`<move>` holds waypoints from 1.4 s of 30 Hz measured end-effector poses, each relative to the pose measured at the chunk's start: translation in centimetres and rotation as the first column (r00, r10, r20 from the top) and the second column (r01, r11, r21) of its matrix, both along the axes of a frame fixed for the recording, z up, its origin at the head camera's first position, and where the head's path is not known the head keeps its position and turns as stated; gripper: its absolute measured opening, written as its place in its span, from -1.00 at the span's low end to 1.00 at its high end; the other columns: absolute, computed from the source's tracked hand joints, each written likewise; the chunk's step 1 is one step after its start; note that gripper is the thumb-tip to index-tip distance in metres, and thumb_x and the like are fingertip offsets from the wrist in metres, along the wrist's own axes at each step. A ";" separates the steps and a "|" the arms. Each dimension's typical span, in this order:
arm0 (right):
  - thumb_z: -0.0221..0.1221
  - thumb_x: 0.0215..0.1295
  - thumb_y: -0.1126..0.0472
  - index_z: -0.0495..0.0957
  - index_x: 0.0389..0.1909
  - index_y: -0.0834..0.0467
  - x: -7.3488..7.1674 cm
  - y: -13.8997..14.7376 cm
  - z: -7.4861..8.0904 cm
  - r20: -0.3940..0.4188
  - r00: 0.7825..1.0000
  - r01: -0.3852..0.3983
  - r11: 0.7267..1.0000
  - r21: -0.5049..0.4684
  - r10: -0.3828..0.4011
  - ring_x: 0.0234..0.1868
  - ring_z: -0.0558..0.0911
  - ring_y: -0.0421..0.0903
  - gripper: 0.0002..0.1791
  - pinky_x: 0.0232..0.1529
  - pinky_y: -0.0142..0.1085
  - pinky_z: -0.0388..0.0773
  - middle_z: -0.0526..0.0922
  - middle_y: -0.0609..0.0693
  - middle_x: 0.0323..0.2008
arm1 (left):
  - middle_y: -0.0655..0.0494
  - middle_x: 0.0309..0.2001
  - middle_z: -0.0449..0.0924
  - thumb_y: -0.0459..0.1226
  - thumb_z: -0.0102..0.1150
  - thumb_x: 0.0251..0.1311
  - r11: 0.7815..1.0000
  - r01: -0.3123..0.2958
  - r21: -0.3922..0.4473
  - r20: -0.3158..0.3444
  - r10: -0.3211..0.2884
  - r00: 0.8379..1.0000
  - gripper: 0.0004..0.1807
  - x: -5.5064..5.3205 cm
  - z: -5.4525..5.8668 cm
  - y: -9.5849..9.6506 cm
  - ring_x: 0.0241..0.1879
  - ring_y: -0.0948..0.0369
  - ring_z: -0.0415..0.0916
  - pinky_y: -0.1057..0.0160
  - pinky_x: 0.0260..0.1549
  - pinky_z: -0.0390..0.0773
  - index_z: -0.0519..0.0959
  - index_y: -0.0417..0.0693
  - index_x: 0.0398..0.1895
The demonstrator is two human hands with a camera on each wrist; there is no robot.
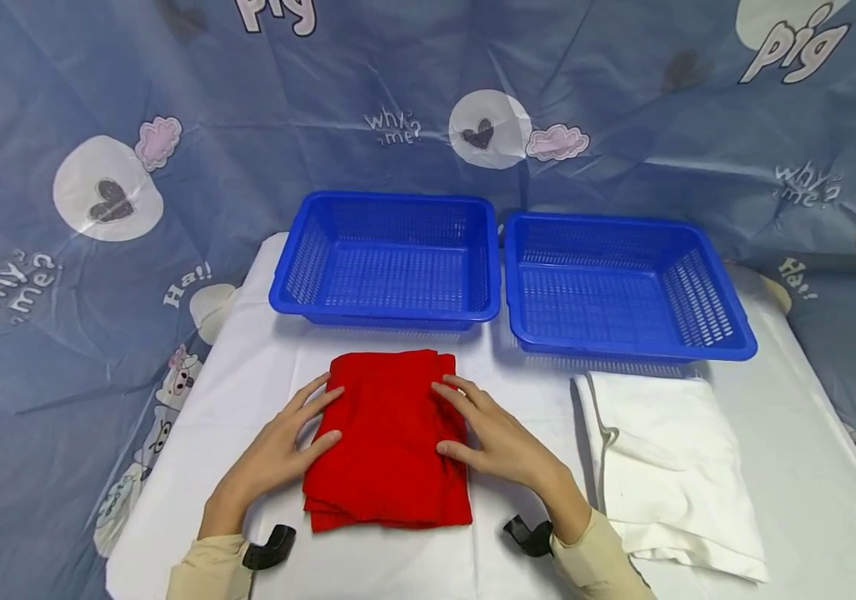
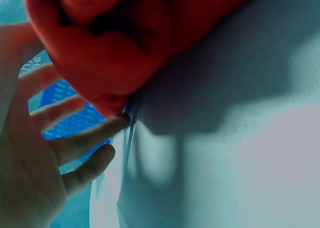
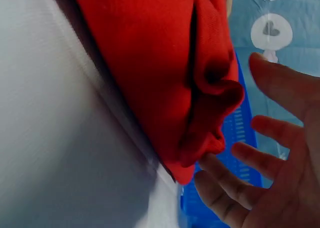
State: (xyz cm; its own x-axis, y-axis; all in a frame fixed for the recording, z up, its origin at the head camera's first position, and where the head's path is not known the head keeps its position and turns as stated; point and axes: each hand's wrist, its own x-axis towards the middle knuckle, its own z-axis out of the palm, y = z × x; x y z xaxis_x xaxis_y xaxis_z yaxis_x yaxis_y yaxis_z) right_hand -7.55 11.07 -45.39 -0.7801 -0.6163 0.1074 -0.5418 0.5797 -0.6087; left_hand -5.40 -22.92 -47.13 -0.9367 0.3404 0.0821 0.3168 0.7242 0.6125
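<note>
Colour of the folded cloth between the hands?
Red; the folded cloth shows best in the head view.

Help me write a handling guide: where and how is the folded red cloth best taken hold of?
Probably by its left and right edges, left hand from the left, right hand from the right, reaching under the bottom layer: the red cloth lies flat, and the layers showing along its near edge could slip apart.

Red cloth (image 3: 140, 63), spread fingers (image 3: 232, 182), blue basket (image 3: 197, 205)
</note>
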 end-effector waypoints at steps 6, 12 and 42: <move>0.18 0.21 -0.18 0.08 0.44 -0.16 -0.2 -0.4 -0.5 0.043 0.999 -0.013 1.000 0.018 0.012 0.35 0.26 -0.13 -0.18 0.28 -0.14 0.36 0.14 -0.10 0.42 | 0.14 0.44 0.11 0.00 0.19 0.19 1.000 0.024 0.009 -0.029 -0.024 0.999 -0.46 -0.3 -0.4 0.4 0.37 0.03 0.21 -0.25 0.20 0.28 0.41 0.25 0.27; 0.18 0.20 -0.19 0.11 0.43 -0.12 -0.1 -0.7 -1.0 0.034 0.999 -0.028 1.000 -0.005 0.028 0.35 0.24 -0.09 -0.20 0.29 -0.12 0.34 0.14 -0.06 0.42 | 0.21 0.44 0.12 -0.02 0.19 0.19 0.999 0.024 0.023 -0.015 -0.024 1.000 -0.49 -0.2 -0.5 0.8 0.41 0.07 0.15 -0.11 0.27 0.27 0.43 0.29 0.24; 0.31 0.05 -0.19 0.25 0.37 -0.09 0.4 -3.1 -1.5 0.095 0.993 -0.073 0.997 0.035 0.069 0.20 0.43 -0.11 -0.15 0.12 -0.15 0.39 0.23 -0.12 0.34 | 0.26 0.29 0.35 -0.06 0.33 0.06 0.996 0.002 0.084 -0.145 0.010 0.989 -0.56 0.2 -1.9 1.1 0.29 0.14 0.32 0.24 0.27 0.29 0.55 0.39 0.07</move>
